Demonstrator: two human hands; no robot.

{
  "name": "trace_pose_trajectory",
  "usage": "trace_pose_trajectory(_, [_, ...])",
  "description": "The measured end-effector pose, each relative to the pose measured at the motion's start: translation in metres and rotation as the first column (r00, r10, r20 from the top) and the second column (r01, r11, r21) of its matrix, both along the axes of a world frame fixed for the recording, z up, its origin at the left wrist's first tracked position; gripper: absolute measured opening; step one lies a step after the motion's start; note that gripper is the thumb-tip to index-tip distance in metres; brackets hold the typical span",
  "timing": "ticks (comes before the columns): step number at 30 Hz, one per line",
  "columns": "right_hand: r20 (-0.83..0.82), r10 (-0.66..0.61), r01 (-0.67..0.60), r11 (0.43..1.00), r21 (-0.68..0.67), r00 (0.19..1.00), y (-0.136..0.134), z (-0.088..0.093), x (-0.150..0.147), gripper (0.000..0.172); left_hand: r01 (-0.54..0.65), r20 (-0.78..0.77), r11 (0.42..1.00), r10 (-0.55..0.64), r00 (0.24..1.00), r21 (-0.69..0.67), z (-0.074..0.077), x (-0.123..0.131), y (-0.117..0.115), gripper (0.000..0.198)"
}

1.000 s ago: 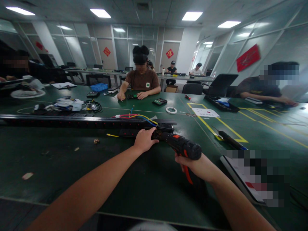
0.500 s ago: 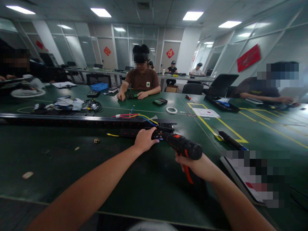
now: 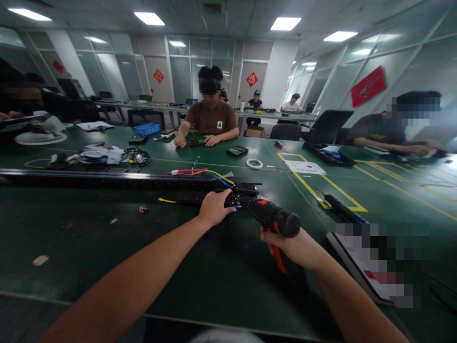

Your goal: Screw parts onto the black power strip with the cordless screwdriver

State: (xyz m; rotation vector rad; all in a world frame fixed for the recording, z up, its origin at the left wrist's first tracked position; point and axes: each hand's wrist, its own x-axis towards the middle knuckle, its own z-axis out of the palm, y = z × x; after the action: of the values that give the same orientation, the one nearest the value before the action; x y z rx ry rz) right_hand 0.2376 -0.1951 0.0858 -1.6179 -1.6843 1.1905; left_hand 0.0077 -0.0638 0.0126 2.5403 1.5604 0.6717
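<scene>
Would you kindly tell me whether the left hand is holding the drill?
No, the right hand grips the drill, while the left hand holds the short black strip.

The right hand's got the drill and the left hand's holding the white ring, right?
Not quite: the left hand isn't holding the white ring; it's on the short black strip. The head view shows it. The right hand does have the drill.

Dim green tabletop [image 3: 71, 262], white ceiling panels [image 3: 285, 24] glowing, edges stretched, right side hazy, apparently glare
</scene>
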Motion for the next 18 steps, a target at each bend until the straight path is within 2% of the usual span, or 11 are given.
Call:
trace_pose_trajectory(12, [-0.021,-0.003,0.003,1.0,0.006,1.0,-0.0007,0.0016,-0.0013,0.021,0.002,0.0,1.0,-0.002,1.0,0.002,-0.0011,0.0001,0.0011,0.061])
trace_pose_trajectory(18, [-0.031,-0.033,0.032,0.999,-0.016,0.999,-0.0008,0.002,-0.0031,0.025,0.007,0.004,1.0,-0.007,1.0,0.015,-0.0009,0.0004,0.0008,0.067])
